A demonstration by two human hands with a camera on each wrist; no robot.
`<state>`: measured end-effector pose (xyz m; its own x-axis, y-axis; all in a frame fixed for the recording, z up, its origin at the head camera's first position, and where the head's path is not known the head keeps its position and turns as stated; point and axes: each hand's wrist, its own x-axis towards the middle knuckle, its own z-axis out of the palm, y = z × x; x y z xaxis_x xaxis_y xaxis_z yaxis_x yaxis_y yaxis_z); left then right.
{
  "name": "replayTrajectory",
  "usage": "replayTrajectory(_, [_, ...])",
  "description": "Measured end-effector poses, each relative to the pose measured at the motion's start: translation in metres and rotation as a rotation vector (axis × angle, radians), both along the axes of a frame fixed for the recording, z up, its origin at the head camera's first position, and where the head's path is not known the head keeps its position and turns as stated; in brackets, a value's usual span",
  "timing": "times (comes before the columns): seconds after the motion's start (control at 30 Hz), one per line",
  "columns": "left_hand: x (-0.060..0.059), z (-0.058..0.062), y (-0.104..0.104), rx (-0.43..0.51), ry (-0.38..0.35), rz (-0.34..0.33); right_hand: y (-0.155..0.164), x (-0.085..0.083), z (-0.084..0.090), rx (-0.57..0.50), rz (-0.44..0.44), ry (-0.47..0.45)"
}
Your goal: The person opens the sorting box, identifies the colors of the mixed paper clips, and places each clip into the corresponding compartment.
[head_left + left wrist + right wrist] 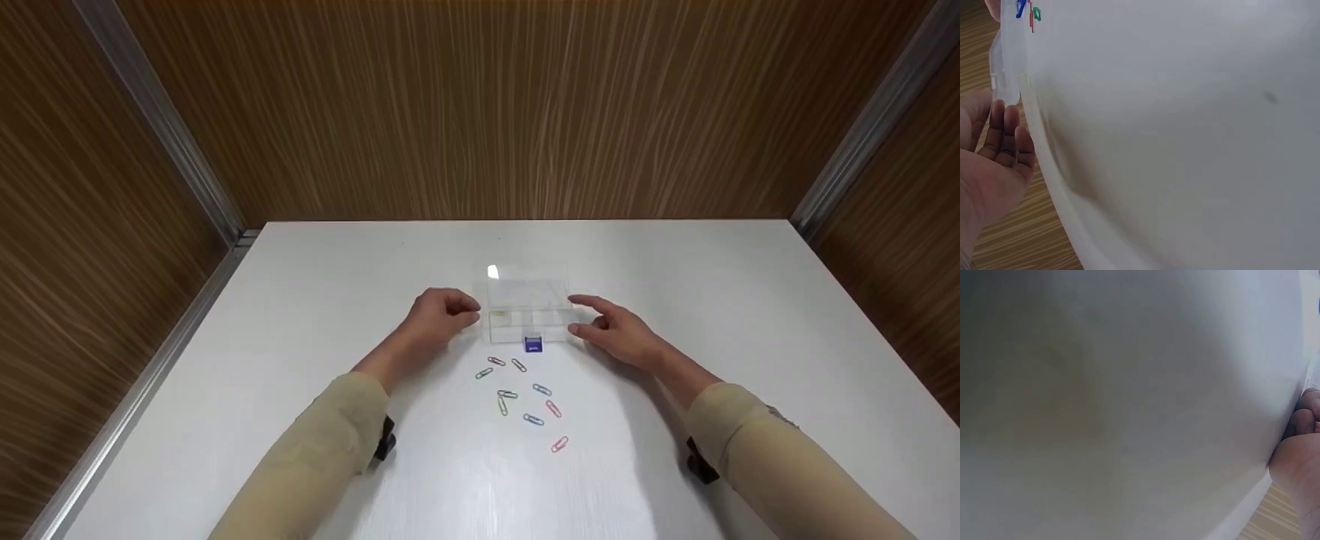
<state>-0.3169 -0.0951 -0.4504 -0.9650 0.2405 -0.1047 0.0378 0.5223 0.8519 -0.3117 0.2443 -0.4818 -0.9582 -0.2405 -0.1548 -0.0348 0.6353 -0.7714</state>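
Note:
A small clear plastic box (527, 304) with a blue latch (532, 344) stands in the middle of the white table (300, 300). Several coloured paper clips (507, 394) lie scattered just in front of it. My left hand (469, 311) sits at the box's left side with loosely curled fingers, holding nothing. In the left wrist view its fingers (1008, 140) lie just beside the box's corner (1008, 67). My right hand (592, 319) reaches to the box's right side, index finger and thumb stretched toward it. Whether either hand touches the box is unclear. Only the edge of my right hand (1303, 439) shows in the right wrist view.
Wood-grain walls (487, 112) close in the table at the back and on both sides. Metal strips run along the corners (187, 172). Bare white tabletop spreads left, right and behind the box.

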Motion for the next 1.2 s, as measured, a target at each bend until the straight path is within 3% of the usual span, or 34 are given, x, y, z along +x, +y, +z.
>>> replayTrajectory(0.2, [0.016, 0.004, -0.006, 0.013, 0.02, -0.073, 0.004, -0.001, 0.0, 0.004, -0.004, -0.009])
replayTrajectory(0.5, [0.043, 0.0, -0.01, 0.05, -0.017, -0.197, 0.005, 0.0, 0.002, 0.012, -0.019, -0.034])
replayTrajectory(0.77, [0.057, -0.005, -0.006, 0.127, -0.035, -0.349, 0.004, -0.002, 0.001, 0.018, -0.012, -0.022])
replayTrajectory(0.9, [0.062, -0.009, -0.001, 0.119, -0.04, -0.429, 0.004, -0.001, 0.001, 0.008, -0.014, -0.011])
replayTrajectory(1.2, [0.066, -0.016, 0.002, 0.073, -0.062, -0.453, 0.004, -0.003, -0.001, 0.0, -0.012, -0.001])
